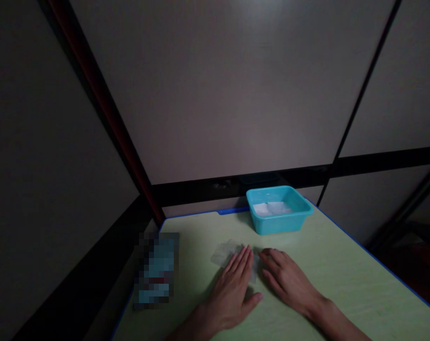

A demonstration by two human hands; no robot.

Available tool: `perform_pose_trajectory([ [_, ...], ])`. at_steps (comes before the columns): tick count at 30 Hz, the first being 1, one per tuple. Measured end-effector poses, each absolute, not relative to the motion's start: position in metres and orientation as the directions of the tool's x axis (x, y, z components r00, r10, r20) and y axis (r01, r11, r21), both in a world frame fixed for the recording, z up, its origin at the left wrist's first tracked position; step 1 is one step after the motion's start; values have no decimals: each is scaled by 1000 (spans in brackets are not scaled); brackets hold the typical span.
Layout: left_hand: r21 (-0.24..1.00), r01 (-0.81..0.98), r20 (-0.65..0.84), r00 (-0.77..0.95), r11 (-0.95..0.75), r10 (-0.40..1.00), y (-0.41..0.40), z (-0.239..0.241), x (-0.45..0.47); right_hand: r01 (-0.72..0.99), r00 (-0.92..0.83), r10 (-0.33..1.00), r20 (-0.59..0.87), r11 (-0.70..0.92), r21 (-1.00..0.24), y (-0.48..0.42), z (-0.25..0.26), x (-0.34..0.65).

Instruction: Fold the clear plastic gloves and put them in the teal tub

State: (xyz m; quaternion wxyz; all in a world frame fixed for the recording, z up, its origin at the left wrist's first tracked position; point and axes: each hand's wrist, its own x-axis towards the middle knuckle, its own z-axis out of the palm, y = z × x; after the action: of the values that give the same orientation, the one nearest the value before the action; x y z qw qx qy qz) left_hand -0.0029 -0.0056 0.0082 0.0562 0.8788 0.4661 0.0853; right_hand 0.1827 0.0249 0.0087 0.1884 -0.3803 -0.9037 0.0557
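Observation:
A thin, see-through piece of plastic, perhaps a small bag, lies on the pale green table. My left hand rests flat across it with the fingers stretched out together and the thumb apart, hiding its middle. Just right of the plastic is my right hand, palm down with loosely bent fingers apart from the thumb. Its fingertips are close to the plastic's right edge, and nothing shows in its grasp. Beyond both hands stands a turquoise plastic basin with flat white pieces inside.
A blurred-out bluish item lies at the table's left edge. The green tabletop has a blue rim. Large grey panels with dark strips rise behind and to the left of the table.

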Motion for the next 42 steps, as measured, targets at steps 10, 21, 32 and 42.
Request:
perform_pose_trajectory([
  [10, 135, 781, 17, 613, -609, 790, 8, 4, -23, 629, -701, 619, 355, 771, -103, 6, -20, 150],
  [21, 147, 813, 7, 569, -564, 822, 18, 8, -43, 628, -729, 605, 322, 777, -38, 6, -29, 156],
  [32, 142, 887, 112, 427, -440, 897, 35, -7, -68, 628, -696, 680, 230, 732, -264, 5, -22, 156],
  [42, 242, 914, 239, 270, -326, 933, -1, -19, -78, 579, -405, 877, 258, 465, -669, 31, -10, 174],
])
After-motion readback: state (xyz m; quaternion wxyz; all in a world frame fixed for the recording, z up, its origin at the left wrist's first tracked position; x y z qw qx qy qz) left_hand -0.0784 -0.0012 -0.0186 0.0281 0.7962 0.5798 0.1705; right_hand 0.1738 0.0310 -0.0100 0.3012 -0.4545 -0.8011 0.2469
